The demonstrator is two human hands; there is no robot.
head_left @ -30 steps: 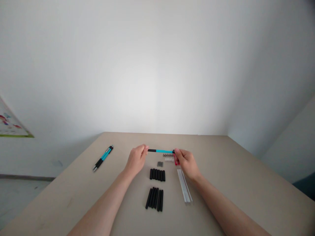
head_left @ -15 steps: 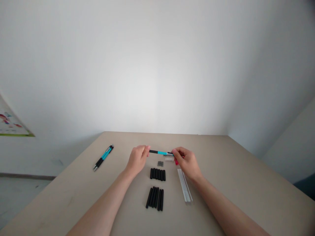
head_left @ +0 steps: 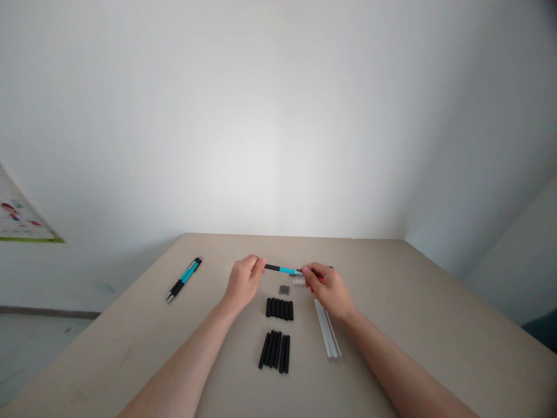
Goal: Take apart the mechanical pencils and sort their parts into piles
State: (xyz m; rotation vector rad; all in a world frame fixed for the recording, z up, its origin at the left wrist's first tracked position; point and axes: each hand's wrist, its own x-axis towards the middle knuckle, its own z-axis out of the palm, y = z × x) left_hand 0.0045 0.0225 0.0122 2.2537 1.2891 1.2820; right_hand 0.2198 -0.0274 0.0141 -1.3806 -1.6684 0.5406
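I've got the teal pen [head_left: 282, 269] pinched at both ends above the table's [head_left: 391, 302] middle — left hand [head_left: 242, 283] steadies, right hand [head_left: 327, 287] should twist gently, keeping it level over the black sleeves [head_left: 279, 309].

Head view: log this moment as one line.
left hand: grips pen end | right hand: grips other end | below: black tubes, white refills | far left: finished pens

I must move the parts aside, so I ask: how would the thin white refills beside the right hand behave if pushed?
The white refills are thin, round rods lying loose on the flat table, so they would probably roll and spread apart. They look very light, so a small push may scatter them. Being so slender, they might bend slightly when lifted by one end.
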